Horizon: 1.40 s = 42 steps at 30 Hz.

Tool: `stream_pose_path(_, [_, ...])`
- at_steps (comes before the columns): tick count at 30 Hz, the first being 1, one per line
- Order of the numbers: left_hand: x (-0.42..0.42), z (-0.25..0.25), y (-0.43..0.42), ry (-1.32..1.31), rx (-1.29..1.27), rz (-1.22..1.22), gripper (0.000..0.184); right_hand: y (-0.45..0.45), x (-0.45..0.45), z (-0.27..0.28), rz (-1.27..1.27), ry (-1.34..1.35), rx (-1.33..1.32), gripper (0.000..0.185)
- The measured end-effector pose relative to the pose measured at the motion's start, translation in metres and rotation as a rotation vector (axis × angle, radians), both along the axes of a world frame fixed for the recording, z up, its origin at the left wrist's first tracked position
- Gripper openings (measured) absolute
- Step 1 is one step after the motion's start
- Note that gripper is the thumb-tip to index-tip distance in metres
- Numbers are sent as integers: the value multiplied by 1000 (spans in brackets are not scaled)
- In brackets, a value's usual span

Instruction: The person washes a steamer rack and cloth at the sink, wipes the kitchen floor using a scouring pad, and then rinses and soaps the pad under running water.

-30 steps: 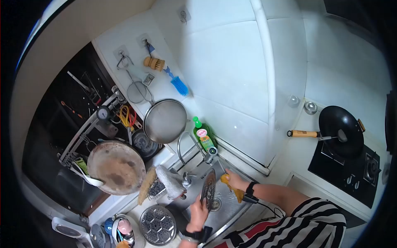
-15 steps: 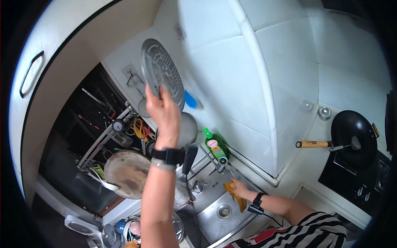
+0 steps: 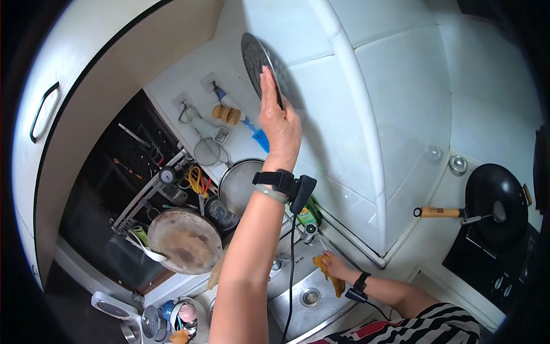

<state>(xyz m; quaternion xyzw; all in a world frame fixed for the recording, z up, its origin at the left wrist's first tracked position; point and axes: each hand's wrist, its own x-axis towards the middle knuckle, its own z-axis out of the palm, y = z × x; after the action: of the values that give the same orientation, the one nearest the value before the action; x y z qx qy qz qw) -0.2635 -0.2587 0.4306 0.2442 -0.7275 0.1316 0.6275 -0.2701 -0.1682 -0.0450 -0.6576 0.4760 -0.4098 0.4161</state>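
Note:
High against the white tiled wall, my left hand (image 3: 281, 126) grips the lower edge of a round perforated metal steamer rack (image 3: 256, 63), fingers straight along one face. The rack is tilted nearly edge-on; whether it touches a hook behind it cannot be made out. Low on the right, my right hand (image 3: 337, 267) is closed around a yellow-brown cloth (image 3: 327, 277) that hangs over the metal sink (image 3: 286, 304). A green dish soap bottle (image 3: 310, 216) stands behind the sink, partly covered by my left wrist.
A wooden scrub brush (image 3: 228, 114), a blue brush (image 3: 261, 140) and a strainer (image 3: 207, 151) hang on the wall. A round stained board (image 3: 184, 241) leans by the window. A black wok (image 3: 496, 195) sits on the stove (image 3: 487, 258). A cupboard (image 3: 114, 69) overhangs the left.
My left hand has moved up and to the right with the steamer rack, which has turned edge-on near the wall. The wall brushes have come into view. My right hand keeps the cloth over the sink.

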Motion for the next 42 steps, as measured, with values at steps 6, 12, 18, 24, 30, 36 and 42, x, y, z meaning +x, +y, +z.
stream_pose_path(6, [1, -22, -6, -170, 59, -5, 80, 10, -10, 24, -21, 38, 31, 35])
stream_pose_path(12, [42, -93, 54, -149, 270, -132, 72, 2, -6, -8, 122, -244, 189, 23])
stream_pose_path(18, [178, -209, 211, -298, 1137, -294, 34, 0, -10, -6, 165, -114, 230, 34])
stream_pose_path(24, [367, -363, 364, 610, 1528, 358, 15, 20, 8, 14, 147, -137, 444, 37])
stream_pose_path(30, [469, -481, 446, 791, 1254, 1636, 69, 26, 26, 2, 192, -41, 397, 37])
stream_pose_path(36, [466, -477, 445, 1342, 1464, 1001, 45, 38, 42, 5, 258, -106, 440, 36])
stream_pose_path(42, [456, -462, 443, 1532, 1448, 693, 28, 37, 42, -3, 215, -119, 452, 35])
